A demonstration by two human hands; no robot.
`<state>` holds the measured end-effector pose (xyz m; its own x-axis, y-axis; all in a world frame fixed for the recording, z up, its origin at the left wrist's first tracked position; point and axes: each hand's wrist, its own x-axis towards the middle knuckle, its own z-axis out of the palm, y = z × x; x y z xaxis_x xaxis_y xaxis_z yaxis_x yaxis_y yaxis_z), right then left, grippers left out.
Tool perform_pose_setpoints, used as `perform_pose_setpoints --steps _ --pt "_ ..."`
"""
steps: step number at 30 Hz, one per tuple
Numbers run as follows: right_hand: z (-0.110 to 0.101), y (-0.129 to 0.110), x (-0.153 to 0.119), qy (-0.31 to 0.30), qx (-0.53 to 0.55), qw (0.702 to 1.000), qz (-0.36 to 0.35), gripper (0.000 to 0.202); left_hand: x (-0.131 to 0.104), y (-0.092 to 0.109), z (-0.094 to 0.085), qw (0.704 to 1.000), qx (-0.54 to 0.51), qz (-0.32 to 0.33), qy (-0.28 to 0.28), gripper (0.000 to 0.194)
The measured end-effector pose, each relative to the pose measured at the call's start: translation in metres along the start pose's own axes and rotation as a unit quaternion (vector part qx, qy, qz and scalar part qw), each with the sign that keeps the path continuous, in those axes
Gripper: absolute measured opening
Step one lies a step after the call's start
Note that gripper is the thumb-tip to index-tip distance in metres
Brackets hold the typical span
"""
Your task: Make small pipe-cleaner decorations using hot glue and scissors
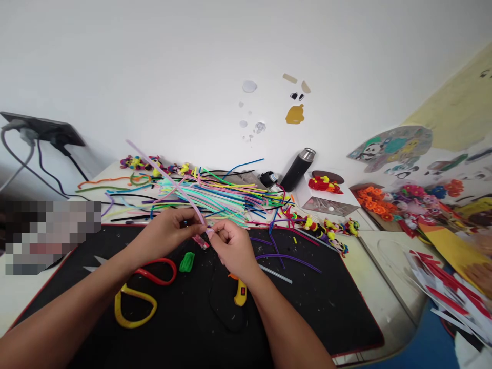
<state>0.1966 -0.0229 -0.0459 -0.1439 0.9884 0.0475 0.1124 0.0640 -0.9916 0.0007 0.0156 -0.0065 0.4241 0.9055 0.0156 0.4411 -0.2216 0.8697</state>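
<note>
Over the black mat [307,307], my left hand [172,230] pinches a pale purple pipe cleaner [165,177], whose long free end slants up to the left. My right hand [230,243] has its fingers closed on the lower end of the same pipe cleaner, close beside the left fingertips. Scissors [134,302] with one red and one yellow handle lie under my left forearm. A green folded bundle [187,262] rests between the hands and the scissors. Beside my right wrist is a yellow tool [240,293], partly hidden.
Many coloured pipe cleaners [215,195] are heaped behind the mat. A black bottle [298,169] stands near a white box [326,197]. Small colourful figures [326,230] lie at the right. Orange flowers [376,202] and paper strips [449,287] are farther right.
</note>
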Motion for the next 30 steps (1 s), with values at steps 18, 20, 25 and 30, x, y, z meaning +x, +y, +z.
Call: perform_pose_setpoints --steps 18,20,25,30 --pt "0.004 0.010 0.002 -0.022 0.092 0.995 0.025 0.022 0.002 0.003 0.003 0.994 -0.108 -0.021 -0.002 0.030" --pt "0.004 0.010 0.003 -0.026 0.123 0.992 0.031 0.026 0.003 0.001 0.007 0.986 -0.162 -0.036 0.008 0.031" --pt "0.003 0.007 0.003 -0.016 0.165 0.986 0.026 0.032 0.002 -0.002 0.016 0.975 -0.216 -0.055 0.016 0.032" --pt "0.002 0.003 0.004 -0.001 0.176 0.984 0.022 0.037 0.003 0.001 0.021 0.965 -0.253 -0.075 0.009 0.035"
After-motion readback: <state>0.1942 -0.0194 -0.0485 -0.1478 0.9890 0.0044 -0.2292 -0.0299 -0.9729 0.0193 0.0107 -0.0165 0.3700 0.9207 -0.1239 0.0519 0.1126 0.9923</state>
